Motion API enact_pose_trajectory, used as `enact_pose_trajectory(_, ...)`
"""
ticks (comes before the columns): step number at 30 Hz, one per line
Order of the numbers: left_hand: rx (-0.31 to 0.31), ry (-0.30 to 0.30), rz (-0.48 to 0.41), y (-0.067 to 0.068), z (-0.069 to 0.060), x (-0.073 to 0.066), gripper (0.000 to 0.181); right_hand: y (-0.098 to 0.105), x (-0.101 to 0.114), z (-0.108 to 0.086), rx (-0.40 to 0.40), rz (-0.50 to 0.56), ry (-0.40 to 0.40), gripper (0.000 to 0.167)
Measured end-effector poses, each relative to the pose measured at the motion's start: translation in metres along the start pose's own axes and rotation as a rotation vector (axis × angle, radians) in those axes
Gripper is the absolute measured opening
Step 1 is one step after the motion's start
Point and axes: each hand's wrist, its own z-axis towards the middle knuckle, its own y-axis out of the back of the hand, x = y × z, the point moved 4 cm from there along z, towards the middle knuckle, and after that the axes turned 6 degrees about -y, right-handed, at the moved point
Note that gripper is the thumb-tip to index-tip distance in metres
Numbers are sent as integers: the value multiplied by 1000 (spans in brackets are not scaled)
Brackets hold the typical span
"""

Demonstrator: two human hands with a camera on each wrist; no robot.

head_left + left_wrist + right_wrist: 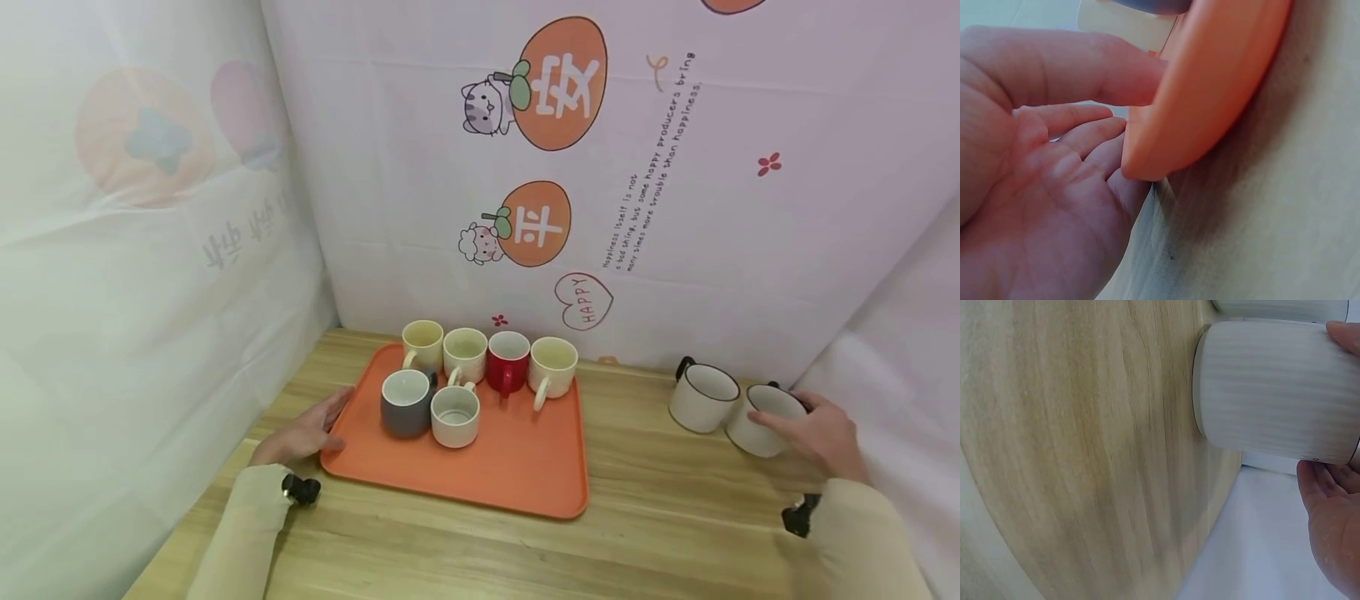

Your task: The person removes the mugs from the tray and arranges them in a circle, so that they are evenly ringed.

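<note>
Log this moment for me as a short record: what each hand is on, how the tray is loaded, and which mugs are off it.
left hand: grips the left edge of the orange tray
right hand: holds the rightmost mug, white with a dark rim
tray count: six mugs, upright
back row, left to right: yellow mug, cream mug, red mug, second cream mug
front row, left to right: gray mug, pale mug
off tray: the held mug and a matching dark-rimmed mug beside it, right of the tray
</note>
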Motion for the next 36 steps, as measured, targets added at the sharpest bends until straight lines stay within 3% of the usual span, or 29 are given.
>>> enact_pose_trajectory(5, -7, 15, -32, 0, 1, 2, 110, -1, 4, 1, 21, 22, -10, 101)
enact_pose_trajectory(12, 0, 5, -1, -1, 2, 3, 108, -2, 6, 1, 70, -7, -7, 107)
enact_pose_trajectory(19, 7, -12, 11, 1, 2, -1, 109, 16, 20, 0, 77, -33, 87, 108)
enact_pose_trajectory(26, 1, 0, 5, 4, 0, 0, 109, 30, 65, -7, 83, -36, 203, 105)
enact_pose_trajectory(36, 0, -10, 13, 2, 1, 3, 107, 12, 152, -28, 142, -28, 375, 100)
